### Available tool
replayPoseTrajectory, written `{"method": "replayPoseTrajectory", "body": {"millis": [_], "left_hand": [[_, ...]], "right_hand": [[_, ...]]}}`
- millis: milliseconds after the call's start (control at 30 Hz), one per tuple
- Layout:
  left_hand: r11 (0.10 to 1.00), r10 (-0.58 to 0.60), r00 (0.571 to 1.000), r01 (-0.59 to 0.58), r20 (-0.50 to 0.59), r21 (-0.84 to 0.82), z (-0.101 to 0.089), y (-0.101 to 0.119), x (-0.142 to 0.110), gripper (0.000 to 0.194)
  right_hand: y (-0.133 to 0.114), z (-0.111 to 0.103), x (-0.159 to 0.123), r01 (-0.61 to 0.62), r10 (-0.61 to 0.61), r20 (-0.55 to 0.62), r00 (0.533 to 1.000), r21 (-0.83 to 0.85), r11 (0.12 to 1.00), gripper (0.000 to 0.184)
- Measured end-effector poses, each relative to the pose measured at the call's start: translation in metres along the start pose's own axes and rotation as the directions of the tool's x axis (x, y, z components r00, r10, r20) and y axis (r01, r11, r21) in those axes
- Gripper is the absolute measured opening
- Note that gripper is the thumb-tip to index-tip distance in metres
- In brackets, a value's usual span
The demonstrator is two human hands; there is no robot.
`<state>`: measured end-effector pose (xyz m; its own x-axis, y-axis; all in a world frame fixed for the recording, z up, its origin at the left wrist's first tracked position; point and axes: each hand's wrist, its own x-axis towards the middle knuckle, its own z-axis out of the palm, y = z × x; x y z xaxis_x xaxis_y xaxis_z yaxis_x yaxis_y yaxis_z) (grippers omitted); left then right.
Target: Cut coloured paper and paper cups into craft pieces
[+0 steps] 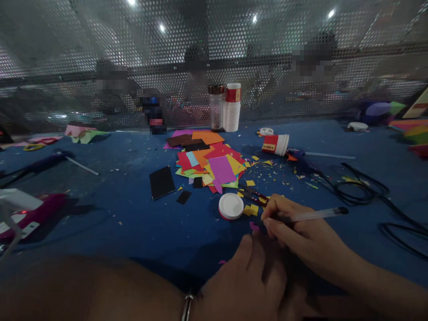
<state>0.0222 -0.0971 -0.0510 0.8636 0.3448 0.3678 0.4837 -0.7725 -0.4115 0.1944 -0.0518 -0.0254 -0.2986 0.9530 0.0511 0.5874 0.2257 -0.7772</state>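
My right hand is closed around a pen with a clear barrel and a black end cap. The pen's tip points down to a small purple paper piece. In front of me, my left hand pinches that piece, and most of its fingers are hidden behind the back of the hand. A white round lid with a red rim lies just beyond my hands. Dark-handled scissors rest near my right fingertips, beside small yellow paper squares.
A pile of coloured paper lies past the lid, with a black sheet to its left. A tipped paper cup, a glue gun and black cable are right. Stacked cups stand beside a clear bottle.
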Motion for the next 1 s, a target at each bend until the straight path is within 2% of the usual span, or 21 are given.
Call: {"method": "replayPoseTrajectory", "body": {"millis": [400, 633, 1000], "left_hand": [[0.998, -0.053, 0.995, 0.055, -0.083, 0.02, -0.0009, 0.0013, 0.0035, 0.039], [0.999, -0.031, 0.996, 0.033, -0.081, 0.017, 0.0002, 0.0016, 0.0019, 0.04], [0.999, -0.021, 0.997, 0.023, -0.069, 0.028, 0.0011, 0.0017, 0.0032, 0.041]], "right_hand": [[-0.002, -0.0003, -0.0008, -0.009, 0.009, -0.008, 1.0, 0.006, 1.0, 0.013], [-0.0019, -0.0003, -0.0006, -0.024, 0.024, -0.014, 1.0, -0.005, 1.0, 0.014], [0.0017, 0.0002, -0.0004, 0.018, -0.019, -0.029, 0.999, -0.043, 0.999, 0.015]]}}
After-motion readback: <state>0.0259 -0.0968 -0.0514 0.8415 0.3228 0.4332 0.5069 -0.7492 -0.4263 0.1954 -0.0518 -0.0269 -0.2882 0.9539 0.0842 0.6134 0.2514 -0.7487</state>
